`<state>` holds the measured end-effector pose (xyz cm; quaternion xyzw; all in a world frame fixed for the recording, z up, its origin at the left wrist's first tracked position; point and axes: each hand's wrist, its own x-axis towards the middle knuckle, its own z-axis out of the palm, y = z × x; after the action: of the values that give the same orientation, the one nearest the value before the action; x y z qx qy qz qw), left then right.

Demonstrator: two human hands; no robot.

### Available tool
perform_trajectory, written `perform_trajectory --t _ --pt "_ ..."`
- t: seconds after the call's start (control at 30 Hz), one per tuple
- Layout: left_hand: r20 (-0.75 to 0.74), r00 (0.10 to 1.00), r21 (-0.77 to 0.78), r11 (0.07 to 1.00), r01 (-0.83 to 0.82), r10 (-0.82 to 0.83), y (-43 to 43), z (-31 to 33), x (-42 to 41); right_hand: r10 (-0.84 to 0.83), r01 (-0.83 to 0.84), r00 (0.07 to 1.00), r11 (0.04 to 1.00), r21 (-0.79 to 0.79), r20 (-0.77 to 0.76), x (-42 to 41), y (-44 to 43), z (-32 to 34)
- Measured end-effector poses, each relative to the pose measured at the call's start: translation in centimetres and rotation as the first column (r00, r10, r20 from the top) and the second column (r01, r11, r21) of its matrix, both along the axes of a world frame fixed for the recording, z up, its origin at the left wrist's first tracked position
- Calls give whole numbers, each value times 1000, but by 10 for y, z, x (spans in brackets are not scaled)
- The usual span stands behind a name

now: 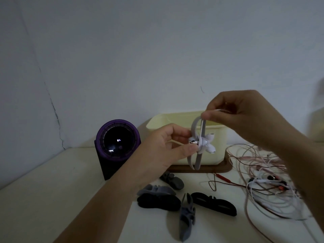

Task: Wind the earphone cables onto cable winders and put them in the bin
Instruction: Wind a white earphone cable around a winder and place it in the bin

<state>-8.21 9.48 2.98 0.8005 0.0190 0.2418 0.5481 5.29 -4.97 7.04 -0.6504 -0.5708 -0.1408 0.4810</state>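
Just ahead, the left hand [168, 146] pinches a white winder [201, 144] by its middle. The right hand [245, 116], just above, pinches the cable [194, 125] looped over it. The bin [175, 120] sits behind both hands, and spare winders [175, 199] lie below the left.

I see the table [43, 181] bearing winders [158, 201] below the left hand [166, 148], a purple-rimmed device [116, 146] left of it, a wooden tray [224, 168] beyond, and tangled cables [263, 199] under the right hand [245, 116].

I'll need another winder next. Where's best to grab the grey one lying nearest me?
Pinch the grey winder across its near half from above: it lies lengthwise toward you; black winders flank its far end, and the near half has bare table both sides.
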Motion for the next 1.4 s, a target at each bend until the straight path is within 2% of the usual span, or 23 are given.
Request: perform_trajectory --t 0.1,0.2,0.3,0.37,0.47,0.53,0.67,0.83,1.0,1.17,1.27,1.4 --pt "42 997 -38 997 72 -71 -2 4 -2 180 -171 944 984 56 -275 10 4 -9" --pt "41 986 -44 985 165 -164 -6 7 -4 369 -406 806 914 21 -463 12 10 -21" --pt "92 975 -121 969 214 -204 -10 9 -4 311 -390 783 920 -36 -539 -4 21 -34" --pt "175 972 -339 918 207 -154 -10 12 -2 307 -381 748 924 -3 -588 -12 32 -42" --pt "249 968 -588 791 167 -19 -3 14 -1 201 -272 878 957 -106 -434 -14 43 -46" --pt "240 967 -642 761 93 84 5 13 -2 122 -185 949 962 -201 -289 -17 42 -41" --pt "142 971 -655 754 -56 195 16 10 -3 71 -75 997 950 -303 -26 -25 35 -33" --pt "71 966 -584 796 -161 248 17 7 -1 -25 92 979 940 -329 200 -25 27 -25" --pt "3 965 -231 939 -255 263 14 3 -2 -24 101 957 962 -253 289 -28 18 -11" --pt "-81 967 48 970 -237 240 12 -3 0 -82 109 975 987 -119 207 -18 2 4" --pt "-76 993 49 995 -90 93 6 -3 0 -96 104 987 993 -57 125 -10 -4 7" --pt "-45 999 25 999 27 -26 3 2 -4 -8 9 994 1000 9 -108 1 -1 2"
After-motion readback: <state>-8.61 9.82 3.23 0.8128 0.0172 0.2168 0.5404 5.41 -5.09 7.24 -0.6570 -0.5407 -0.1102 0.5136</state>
